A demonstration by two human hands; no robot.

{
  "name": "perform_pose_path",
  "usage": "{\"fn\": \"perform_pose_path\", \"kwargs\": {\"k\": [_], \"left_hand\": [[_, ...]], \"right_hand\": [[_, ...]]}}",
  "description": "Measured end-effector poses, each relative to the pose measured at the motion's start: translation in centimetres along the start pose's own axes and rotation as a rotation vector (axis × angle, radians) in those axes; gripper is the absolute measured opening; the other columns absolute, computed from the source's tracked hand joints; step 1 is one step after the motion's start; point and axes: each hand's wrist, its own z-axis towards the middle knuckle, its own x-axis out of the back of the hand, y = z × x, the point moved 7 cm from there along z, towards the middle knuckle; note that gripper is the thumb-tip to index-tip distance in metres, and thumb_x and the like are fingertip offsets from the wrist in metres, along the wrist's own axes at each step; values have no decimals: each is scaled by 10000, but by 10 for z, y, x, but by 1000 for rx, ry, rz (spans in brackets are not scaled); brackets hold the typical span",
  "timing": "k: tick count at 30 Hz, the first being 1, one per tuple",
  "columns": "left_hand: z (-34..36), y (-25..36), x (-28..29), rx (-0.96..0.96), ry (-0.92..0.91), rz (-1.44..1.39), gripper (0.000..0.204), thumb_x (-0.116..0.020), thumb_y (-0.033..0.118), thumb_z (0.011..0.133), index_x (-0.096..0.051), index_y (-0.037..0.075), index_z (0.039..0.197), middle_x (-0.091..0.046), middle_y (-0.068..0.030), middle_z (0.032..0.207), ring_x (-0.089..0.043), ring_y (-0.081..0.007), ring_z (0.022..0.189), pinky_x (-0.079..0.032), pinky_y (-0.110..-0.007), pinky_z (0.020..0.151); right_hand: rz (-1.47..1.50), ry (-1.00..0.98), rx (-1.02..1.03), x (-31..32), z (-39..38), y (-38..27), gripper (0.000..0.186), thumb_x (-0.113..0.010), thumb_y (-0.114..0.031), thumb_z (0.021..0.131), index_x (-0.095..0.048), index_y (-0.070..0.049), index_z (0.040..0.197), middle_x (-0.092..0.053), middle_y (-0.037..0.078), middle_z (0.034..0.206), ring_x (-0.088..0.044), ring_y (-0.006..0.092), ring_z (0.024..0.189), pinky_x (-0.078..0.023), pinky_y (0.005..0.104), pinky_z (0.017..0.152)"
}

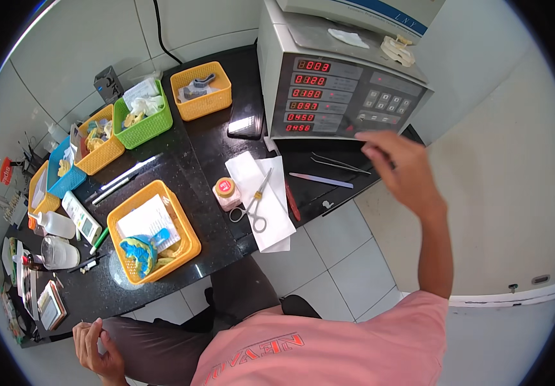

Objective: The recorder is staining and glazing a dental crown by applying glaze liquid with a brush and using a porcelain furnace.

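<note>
My right hand is at the lower edge of a boxy machine's front panel, which carries red digit displays and buttons. Its forefinger reaches out to the panel, thumb apart, with nothing visible in the grasp; whether it touches cannot be told. Below the panel lie metal tweezers and a pale flat file-like strip. Farther left, scissor-handled forceps rest on white paper beside a small red-capped jar. By my left thigh, my left hand has its fingers curled in; what they hold, if anything, is hidden.
On the black counter, a yellow basket holds a blue-and-yellow dental model and paper. More baskets, including a green one, line the wall. A phone lies near the machine. A clear cup stands at left.
</note>
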Motion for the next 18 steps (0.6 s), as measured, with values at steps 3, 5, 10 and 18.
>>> {"fn": "perform_pose_path", "kwargs": {"k": [3,5,10,18], "left_hand": [[-11,23,-2,57,126,-139,143,-554,48,909,-637,-46,976,-556,-119,731,-527,-244,658,-437,-352,650],[-28,42,-9,144,203,-233,164,-544,83,933,-630,-53,961,-545,-103,695,-513,-224,625,-420,-333,594],[-70,73,-53,461,276,-483,182,-533,90,942,-630,-57,897,-553,-86,690,-510,-151,577,-381,-242,520],[-29,116,-83,124,82,-517,87,-602,-3,810,-673,21,856,-571,-64,621,-546,-224,560,-424,-312,550]], "right_hand": [[-70,-35,-31,-49,-31,39,191,-652,-60,860,-674,-23,1046,-671,115,952,-644,294,834,-523,364,733],[-146,-19,-8,-64,-46,54,210,-655,-75,860,-674,-21,1062,-670,114,980,-635,302,882,-520,374,767],[-174,-7,-47,-84,-60,76,239,-664,-82,849,-678,-28,1081,-659,100,961,-621,290,886,-513,392,781],[-163,16,-16,-72,-69,71,265,-617,-13,866,-640,-34,1129,-633,114,924,-619,295,828,-519,394,715]]}}
